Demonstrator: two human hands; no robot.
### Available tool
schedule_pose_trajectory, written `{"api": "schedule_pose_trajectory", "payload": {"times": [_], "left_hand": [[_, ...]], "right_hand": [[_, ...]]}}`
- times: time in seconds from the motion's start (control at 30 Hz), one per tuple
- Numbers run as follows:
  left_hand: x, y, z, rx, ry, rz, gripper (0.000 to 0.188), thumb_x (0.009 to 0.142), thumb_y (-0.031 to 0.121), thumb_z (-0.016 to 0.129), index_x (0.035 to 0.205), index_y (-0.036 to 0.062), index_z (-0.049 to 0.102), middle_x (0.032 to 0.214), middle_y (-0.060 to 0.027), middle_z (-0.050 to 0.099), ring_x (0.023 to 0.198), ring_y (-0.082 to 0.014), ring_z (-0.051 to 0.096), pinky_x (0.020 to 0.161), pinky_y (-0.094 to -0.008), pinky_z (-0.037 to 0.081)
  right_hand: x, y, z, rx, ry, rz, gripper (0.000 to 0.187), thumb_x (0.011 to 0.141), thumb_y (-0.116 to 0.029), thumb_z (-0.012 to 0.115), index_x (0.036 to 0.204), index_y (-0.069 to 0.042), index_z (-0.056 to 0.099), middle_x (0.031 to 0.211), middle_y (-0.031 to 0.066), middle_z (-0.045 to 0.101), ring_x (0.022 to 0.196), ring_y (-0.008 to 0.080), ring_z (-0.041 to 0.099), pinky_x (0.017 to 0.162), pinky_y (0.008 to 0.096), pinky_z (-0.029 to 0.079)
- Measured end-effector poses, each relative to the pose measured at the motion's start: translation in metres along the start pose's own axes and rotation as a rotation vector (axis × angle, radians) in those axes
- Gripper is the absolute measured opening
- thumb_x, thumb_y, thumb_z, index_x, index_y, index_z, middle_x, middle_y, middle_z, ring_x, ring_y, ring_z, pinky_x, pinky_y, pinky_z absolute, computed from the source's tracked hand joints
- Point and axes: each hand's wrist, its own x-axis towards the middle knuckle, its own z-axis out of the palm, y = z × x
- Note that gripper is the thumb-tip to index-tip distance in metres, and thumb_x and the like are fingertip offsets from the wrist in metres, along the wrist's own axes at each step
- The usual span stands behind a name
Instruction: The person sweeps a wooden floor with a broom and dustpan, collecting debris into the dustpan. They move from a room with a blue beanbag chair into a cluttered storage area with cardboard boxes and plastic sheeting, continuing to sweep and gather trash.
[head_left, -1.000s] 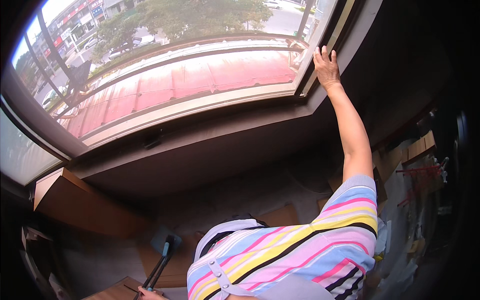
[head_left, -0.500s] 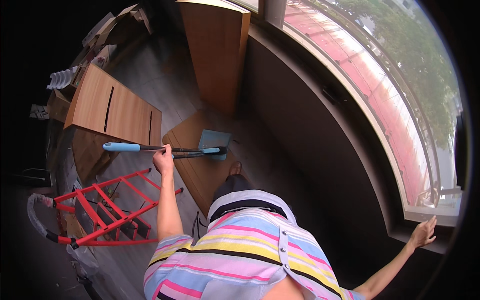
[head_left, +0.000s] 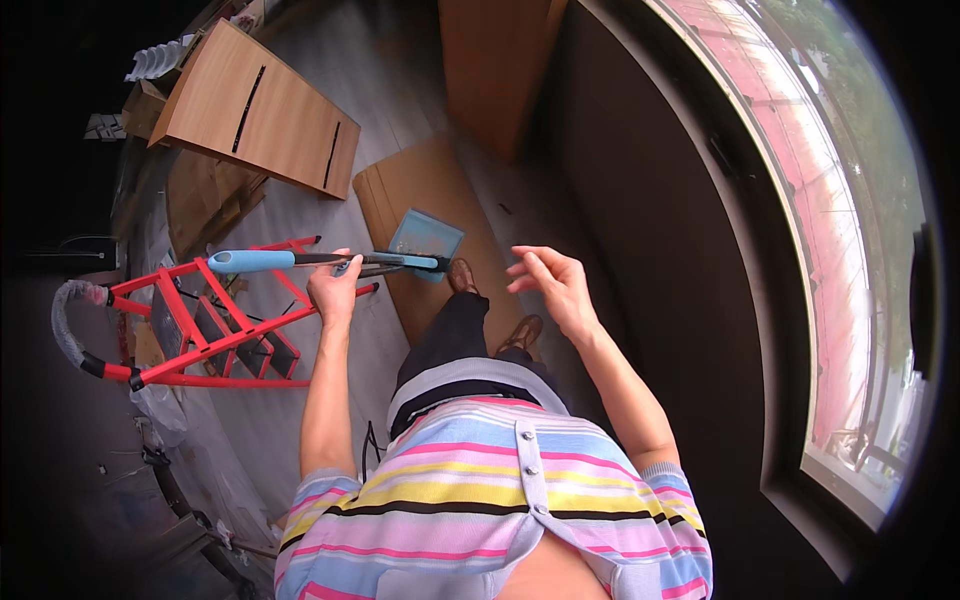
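My left hand is closed around the dark handles of a long broom and a dustpan, held together. The broom's light-blue grip sticks out to the left of my fist. To the right of it, the blue scoop hangs over a flat cardboard sheet, with small bits of debris inside it. The broom's dark head lies against the scoop's near edge. In front of my body on the right, my right hand is raised, fingers apart and holding nothing.
A red step ladder lies at my left. Beyond it stands a wooden panel with dark slots, near cardboard boxes. The cardboard sheet reaches my feet. Along the right run a dark wall and a window; a brown wooden cabinet stands ahead.
My right hand has left the window sill and come in front of my body. The broom and dustpan stay in my left hand. My view has turned, bringing both shoes into sight.
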Motion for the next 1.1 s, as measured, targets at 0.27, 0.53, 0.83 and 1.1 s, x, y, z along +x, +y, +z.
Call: {"api": "schedule_pose_trajectory", "payload": {"times": [0.27, 0.53, 0.83, 1.1], "left_hand": [[-0.029, -0.033, 0.009, -0.096, -0.373, 0.235, 0.020, 0.077, 0.010, 0.064, 0.097, 0.0064, 0.065, 0.088, -0.0067, 0.066, 0.076, -0.0203, 0.063, 0.068, -0.0301, 0.050], [-0.035, -0.029, 0.053, -0.203, -0.698, 0.570, 0.026, 0.075, 0.009, 0.067, 0.100, 0.0044, 0.062, 0.097, -0.0122, 0.064, 0.083, -0.0287, 0.064, 0.069, -0.0323, 0.052], [-0.021, -0.044, 0.107, 0.070, -0.942, 0.639, 0.017, 0.075, 0.014, 0.067, 0.088, 0.0039, 0.066, 0.085, -0.0127, 0.064, 0.075, -0.0292, 0.063, 0.067, -0.0347, 0.050], [-0.035, -0.024, 0.088, 0.369, -0.818, 0.618, 0.016, 0.077, 0.028, 0.066, 0.083, 0.0135, 0.065, 0.069, -0.0095, 0.064, 0.064, -0.0290, 0.062, 0.059, -0.0383, 0.048]], "right_hand": [[0.019, -0.005, 0.154, 0.715, -0.484, 0.754, 0.057, 0.090, -0.056, 0.035, 0.102, -0.003, 0.051, 0.086, 0.0160, 0.065, 0.073, 0.0216, 0.065, 0.067, 0.0315, 0.054], [0.006, 0.017, 0.186, 1.048, 0.048, 0.814, 0.025, 0.090, -0.028, 0.052, 0.092, -0.003, 0.052, 0.088, 0.0134, 0.063, 0.081, 0.0207, 0.064, 0.076, 0.0334, 0.053], [-0.059, 0.038, 0.163, 1.363, 0.713, 0.567, 0.023, 0.096, -0.021, 0.039, 0.098, 0.000, 0.048, 0.082, 0.0056, 0.051, 0.065, 0.0131, 0.051, 0.062, 0.0284, 0.050], [-0.207, 0.109, 0.117, 1.421, 1.158, 0.385, 0.036, 0.091, -0.010, 0.048, 0.124, -0.009, 0.037, 0.074, 0.0080, 0.047, 0.050, 0.0065, 0.039, 0.037, 0.0166, 0.033]]}}
